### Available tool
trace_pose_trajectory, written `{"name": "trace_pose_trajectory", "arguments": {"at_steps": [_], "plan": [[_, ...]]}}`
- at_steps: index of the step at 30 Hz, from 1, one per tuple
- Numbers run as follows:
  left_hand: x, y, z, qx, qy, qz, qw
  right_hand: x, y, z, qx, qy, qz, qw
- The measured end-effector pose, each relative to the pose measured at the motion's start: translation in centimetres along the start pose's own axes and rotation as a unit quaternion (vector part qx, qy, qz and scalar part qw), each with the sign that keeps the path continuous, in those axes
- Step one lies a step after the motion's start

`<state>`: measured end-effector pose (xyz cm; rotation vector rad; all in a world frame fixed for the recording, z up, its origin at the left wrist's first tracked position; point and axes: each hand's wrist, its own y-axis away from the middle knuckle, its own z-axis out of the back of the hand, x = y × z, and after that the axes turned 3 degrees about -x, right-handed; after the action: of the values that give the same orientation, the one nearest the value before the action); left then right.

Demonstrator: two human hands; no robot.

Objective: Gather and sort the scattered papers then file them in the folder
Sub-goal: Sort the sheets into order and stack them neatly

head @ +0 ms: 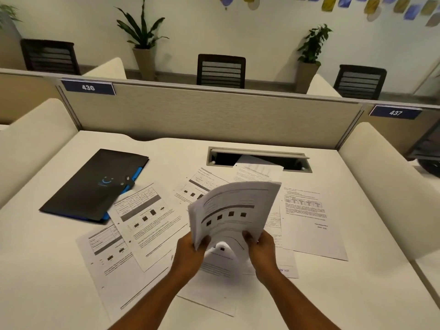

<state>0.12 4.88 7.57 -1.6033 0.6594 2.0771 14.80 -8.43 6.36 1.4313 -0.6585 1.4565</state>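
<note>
Papers (233, 210) stand in a curled stack at lower centre of the frame, raised off the desk (357, 294) between your two hands. Your left hand (190, 251) grips the stack's lower left edge, fingers wrapped round it; your right hand (262, 246) pinches the lower right corner, thumb on the front sheet. One sheet sags loose beneath the stack, between your wrists.

More sheets (147, 217) lie scattered flat on the desk, overlapping one another: several to the left of your hands, one (307, 217) to the right, others behind the stack and partly hidden by it. One sheet's far end reaches over the cable slot (257, 157) at upper centre.

Your folder (95, 184), black with blue edging, lies closed at middle left, its near corner overlapping a sheet. Behind the desk runs a partition (214, 110) with labels 436 (88, 87) and 437 (395, 112); chairs (221, 70) and plants (142, 27) stand beyond.
</note>
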Motion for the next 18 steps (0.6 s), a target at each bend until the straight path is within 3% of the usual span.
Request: {"name": "trace_pose_trajectory", "arguments": {"at_steps": [3, 6, 8, 12, 15, 18], "plan": [[0.4, -0.9, 1.2, -0.064, -0.020, -0.003, 0.998, 1.0, -0.9, 0.2, 0.026, -0.054, -0.036, 0.998], [0.0, -1.5, 1.6, -0.126, 0.152, 0.135, 0.971, 1.8, -0.7, -0.5, 0.038, -0.136, -0.103, 0.985], [-0.5, -1.8, 1.3, -0.102, 0.278, 0.188, 0.936, 2.3, -0.4, -1.1, 0.057, -0.183, -0.129, 0.973], [-1.5, -2.6, 0.7, 0.005, 0.404, 0.139, 0.904, 2.6, 0.5, -2.7, 0.094, -0.209, -0.127, 0.965], [-2.2, -3.0, 1.1, -0.039, 0.401, 0.127, 0.906, 2.6, 1.0, -2.9, 0.126, -0.189, -0.132, 0.965], [-2.4, -3.3, 2.3, -0.072, 0.344, 0.119, 0.929, 2.8, 0.0, -1.4, 0.096, -0.212, -0.127, 0.964]]}}
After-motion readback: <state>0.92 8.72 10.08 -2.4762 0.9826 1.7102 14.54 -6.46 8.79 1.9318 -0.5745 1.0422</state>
